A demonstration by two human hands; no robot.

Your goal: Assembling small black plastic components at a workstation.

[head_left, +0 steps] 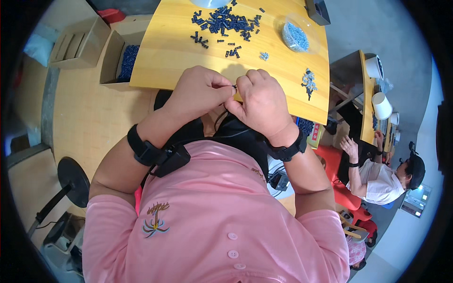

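Note:
Both my hands meet over the near edge of the yellow wooden table point(165, 54). My left hand point(200, 89) pinches a tiny black piece point(234, 86) between thumb and fingertips. Curled close beside it, my right hand point(263, 99) has its fingers closed at the same spot; whatever they grip is hidden. Farther back lies a loose pile of small black cylindrical parts point(225, 21). A clear bowl point(289, 45) holds small bluish-silver pieces, and a few similar pieces point(264, 56) lie in front of it. To the right sits a cluster of black parts with silvery pieces point(309, 82).
A cardboard box point(109, 56) of dark blue parts stands left of the table, with another carton point(82, 45) beyond. A dark bin point(318, 12) sits at the far right corner. Rightward, a person in a white shirt point(377, 181) works at another table with white containers point(382, 104).

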